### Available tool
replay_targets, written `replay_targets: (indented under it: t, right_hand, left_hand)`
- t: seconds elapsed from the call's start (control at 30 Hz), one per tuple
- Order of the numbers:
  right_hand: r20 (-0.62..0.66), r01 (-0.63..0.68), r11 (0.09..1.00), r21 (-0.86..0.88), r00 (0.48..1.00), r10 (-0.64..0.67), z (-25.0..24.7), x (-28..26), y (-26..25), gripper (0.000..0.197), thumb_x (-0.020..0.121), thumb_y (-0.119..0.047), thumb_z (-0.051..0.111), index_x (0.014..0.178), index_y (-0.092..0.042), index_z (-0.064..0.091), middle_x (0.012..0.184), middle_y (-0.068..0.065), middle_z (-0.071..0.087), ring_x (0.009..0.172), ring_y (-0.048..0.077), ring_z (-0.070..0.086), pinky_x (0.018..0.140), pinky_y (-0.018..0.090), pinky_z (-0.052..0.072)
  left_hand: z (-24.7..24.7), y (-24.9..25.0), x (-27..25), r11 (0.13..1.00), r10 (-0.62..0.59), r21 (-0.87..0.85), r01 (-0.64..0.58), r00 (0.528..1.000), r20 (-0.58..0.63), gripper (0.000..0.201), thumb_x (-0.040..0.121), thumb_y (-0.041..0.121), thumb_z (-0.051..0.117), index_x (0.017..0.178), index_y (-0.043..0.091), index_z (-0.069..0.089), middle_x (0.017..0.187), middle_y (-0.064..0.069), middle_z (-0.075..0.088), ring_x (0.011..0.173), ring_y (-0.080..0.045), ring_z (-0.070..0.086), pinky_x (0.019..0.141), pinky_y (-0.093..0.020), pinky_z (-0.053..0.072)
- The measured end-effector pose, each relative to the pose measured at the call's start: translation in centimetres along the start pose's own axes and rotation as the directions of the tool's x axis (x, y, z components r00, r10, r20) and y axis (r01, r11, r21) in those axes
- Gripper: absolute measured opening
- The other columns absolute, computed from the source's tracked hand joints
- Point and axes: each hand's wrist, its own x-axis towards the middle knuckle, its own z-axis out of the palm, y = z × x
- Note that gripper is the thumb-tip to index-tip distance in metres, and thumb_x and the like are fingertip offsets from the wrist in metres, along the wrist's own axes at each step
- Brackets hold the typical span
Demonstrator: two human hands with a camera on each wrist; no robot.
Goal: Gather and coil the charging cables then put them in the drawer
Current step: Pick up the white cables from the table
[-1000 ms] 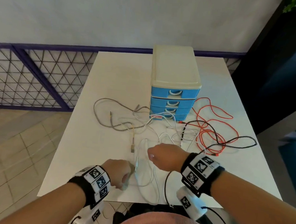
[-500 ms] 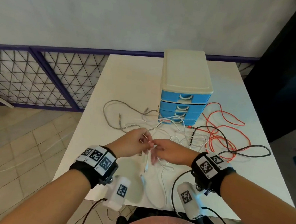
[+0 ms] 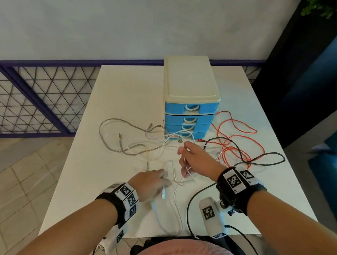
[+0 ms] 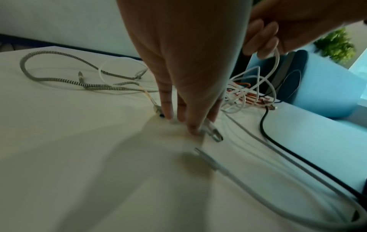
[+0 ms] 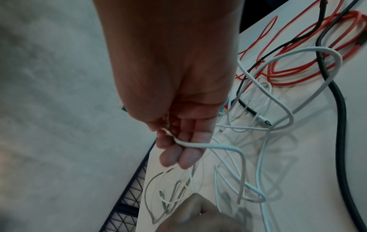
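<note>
A white cable (image 3: pixel 178 181) is held in the right hand (image 3: pixel 196 161), whose fingers are curled round a strand of it; loose loops hang from that hand down to the table (image 3: pixel 114 105). The left hand (image 3: pixel 149 184), just nearer the body and apart from the right, is pressed down with straight fingers on the white cable's plug end (image 4: pixel 213 133) at the table surface; no closed grip on it is shown.

No finished coil can be seen. Beyond the left hand a grey braided cable (image 3: pixel 109 138) lies uncoiled. Beyond and outward of the right hand a red cable (image 3: pixel 236 142) and a black cable (image 3: pixel 263 157) lie tangled together, untouched. Further thin white strands cross between them; how many separate cables these make cannot be told.

The drawer unit (image 3: pixel 189 100) stands beyond the right hand with all its blue drawers shut. The task is judged to be at an early stage: the first cable is being gathered, and the coiling, the remaining cables and the opening of a drawer are all outstanding.

The table is white and plain. Behind it a pale wall and a purple-framed mesh railing (image 3: pixel 32 97) are noted, tiled floor on the left-hand side, and dark blue furniture on the right-hand side.
</note>
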Motion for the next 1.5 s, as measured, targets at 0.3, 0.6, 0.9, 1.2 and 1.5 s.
replay_targets:
  t: [0.3,0.6,0.9,1.2,1.5]
  right_hand:
    - [-0.123,0.140,0.985,-0.105,0.981,-0.153,-0.7,0.2,-0.6,0.025,0.103,-0.024,0.038,0.087,-0.013,0.054,0.069,0.001,0.045,0.054,0.011,0.052,0.053,0.025,0.048]
    - [-0.109,0.260,0.957,0.126,0.963,-0.247,0.1,0.1,-3.9,0.030,0.104,-0.034,0.036,0.121,-0.023,0.057,0.125,0.004,0.063,0.120,0.013,0.057,0.102,0.036,0.045]
    - [-0.013,0.231,0.925,0.303,0.971,-0.238,0.1,-1.4,-6.9,0.040,0.103,-0.045,0.031,0.125,-0.020,0.052,0.103,0.011,0.071,0.078,0.028,0.073,0.062,0.037,0.059]
    - [-0.023,0.346,0.933,0.102,0.938,-0.345,0.7,0.6,-6.7,0.027,0.106,-0.031,0.028,0.131,-0.030,0.036,0.058,-0.004,0.031,0.049,0.008,0.027,0.043,0.020,0.023]
    - [-0.136,0.406,0.889,-0.210,0.889,-0.438,1.6,1.8,-5.4,0.051,0.102,-0.014,0.035,0.151,-0.017,0.021,0.083,-0.017,0.045,0.065,-0.004,0.046,0.051,0.006,0.043]
  left_hand:
    - [-3.4,-0.9,1.3,0.895,-0.243,-0.441,0.066,0.901,-0.359,0.008,0.085,0.019,0.065,0.092,0.020,0.069,0.092,0.002,0.055,0.083,-0.013,0.056,0.078,-0.030,0.046]
    - [-11.0,2.4,1.2,0.356,-0.576,-0.899,-0.254,0.699,-0.425,0.009,0.088,0.015,0.065,0.092,0.014,0.073,0.080,-0.002,0.072,0.072,-0.009,0.067,0.067,-0.024,0.057]
    - [-14.0,3.7,1.3,0.136,-0.665,-0.930,-0.343,0.664,-0.342,0.023,0.082,0.023,0.073,0.098,0.006,0.072,0.087,-0.008,0.074,0.075,-0.013,0.071,0.070,-0.023,0.056]
    - [-14.1,3.8,1.0,0.118,-0.621,-0.980,-0.160,0.758,-0.198,0.028,0.092,0.038,0.056,0.106,0.019,0.072,0.094,0.002,0.070,0.094,-0.013,0.062,0.082,-0.028,0.044]
    - [-14.6,3.9,1.0,0.355,-0.613,-0.934,-0.042,0.743,-0.267,0.033,0.099,0.035,0.043,0.094,0.006,0.059,0.093,-0.010,0.068,0.088,-0.028,0.064,0.085,-0.039,0.054]
